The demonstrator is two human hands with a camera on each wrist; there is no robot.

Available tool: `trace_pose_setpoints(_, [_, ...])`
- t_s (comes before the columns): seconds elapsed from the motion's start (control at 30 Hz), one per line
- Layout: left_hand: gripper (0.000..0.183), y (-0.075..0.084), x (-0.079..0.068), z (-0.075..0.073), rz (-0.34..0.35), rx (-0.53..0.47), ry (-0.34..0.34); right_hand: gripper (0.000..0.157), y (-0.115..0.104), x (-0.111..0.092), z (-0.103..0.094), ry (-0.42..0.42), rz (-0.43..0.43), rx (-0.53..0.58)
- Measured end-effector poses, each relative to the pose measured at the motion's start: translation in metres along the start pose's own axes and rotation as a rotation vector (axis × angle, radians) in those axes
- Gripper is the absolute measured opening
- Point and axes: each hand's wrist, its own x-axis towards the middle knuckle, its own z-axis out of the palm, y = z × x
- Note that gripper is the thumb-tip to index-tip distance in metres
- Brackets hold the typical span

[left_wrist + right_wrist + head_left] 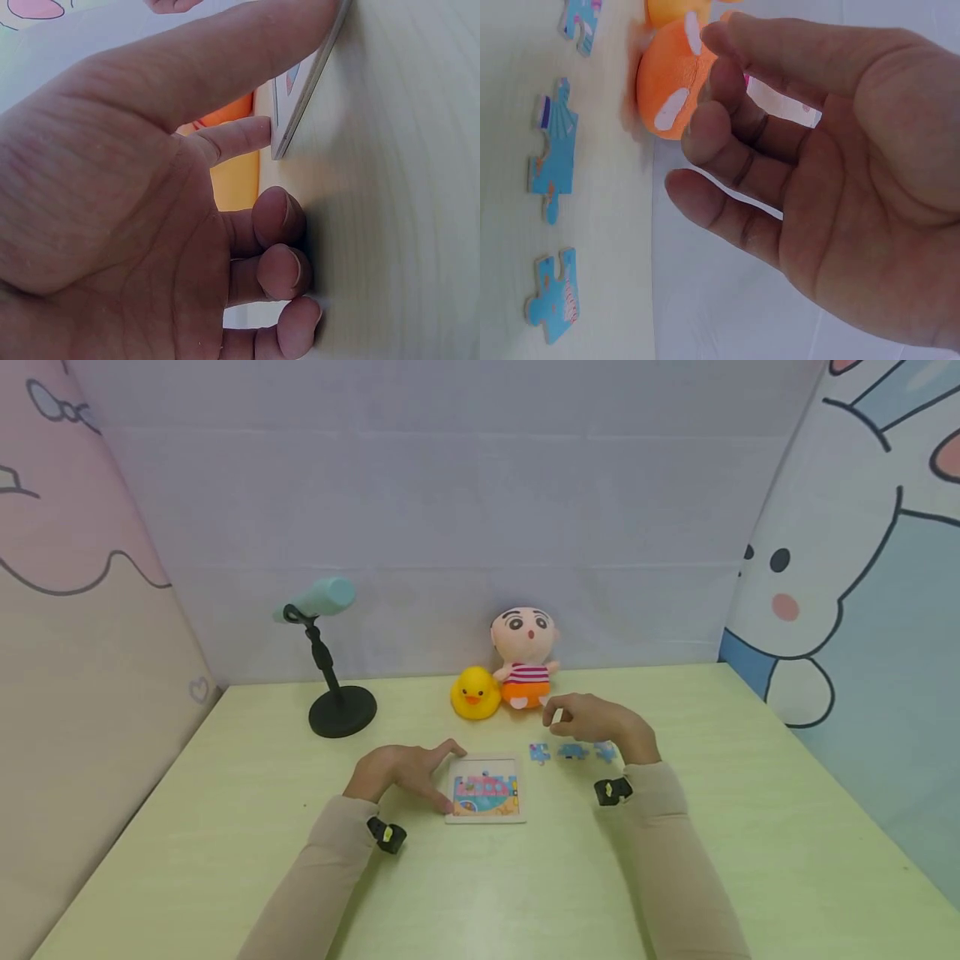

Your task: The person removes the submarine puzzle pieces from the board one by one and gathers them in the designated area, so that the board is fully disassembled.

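My left hand [408,770] is at the left side of a wooden jigsaw tray [523,789]. In the left wrist view its straight thumb and index finger touch the tray's edge, while the other fingers bend loosely over the table. Pink and blue pieces fill the tray's lower part; its upper strip shows a bare base. My right hand [596,717] hovers behind three loose puzzle pieces, at left [539,753], middle [573,751] and right [604,752]. Its fingers are loosely bent, thumb close to the index finger, with nothing visible between them.
Behind the tray sit a yellow toy duck [476,693] and a doll [527,658] in orange shorts, close to my right fingertips. A black stand [342,711] holding a mint-green cylinder [327,597] is at the back left. Printed cloth walls enclose the table.
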Motion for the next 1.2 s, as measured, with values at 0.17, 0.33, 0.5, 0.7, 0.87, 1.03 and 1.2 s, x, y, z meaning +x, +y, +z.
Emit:
trace_pose_setpoints(0.17, [0.085, 0.0, 0.0, -0.001, -0.002, -0.006, -0.005, 0.018, -0.007, 0.003, 0.002, -0.015, -0.015, -0.02])
trace_pose_setpoints(0.33, [0.084, -0.001, 0.001, -0.001, -0.008, 0.009, 0.0, 0.018, -0.013, 0.005, 0.005, -0.018, -0.021, -0.022])
trace_pose_setpoints(0.5, [0.084, -0.002, 0.002, 0.0, -0.01, 0.017, 0.003, 0.017, -0.018, 0.011, 0.011, -0.043, -0.031, -0.018])
trace_pose_setpoints(0.7, [0.084, 0.0, 0.001, 0.0, -0.02, 0.017, -0.001, 0.017, -0.026, 0.018, 0.019, -0.082, -0.049, -0.043])
trace_pose_setpoints(0.87, [0.084, 0.001, 0.0, -0.001, -0.025, 0.016, 0.001, 0.015, -0.035, 0.021, 0.023, -0.097, -0.068, -0.041])
trace_pose_setpoints(1.03, [0.084, 0.001, 0.0, -0.001, -0.028, 0.017, -0.001, 0.015, -0.042, 0.023, 0.027, -0.113, -0.088, -0.034])
trace_pose_setpoints(1.2, [0.084, 0.001, 0.0, 0.0, -0.028, 0.012, -0.001, 0.014, -0.045, 0.025, 0.033, -0.138, -0.051, -0.01])
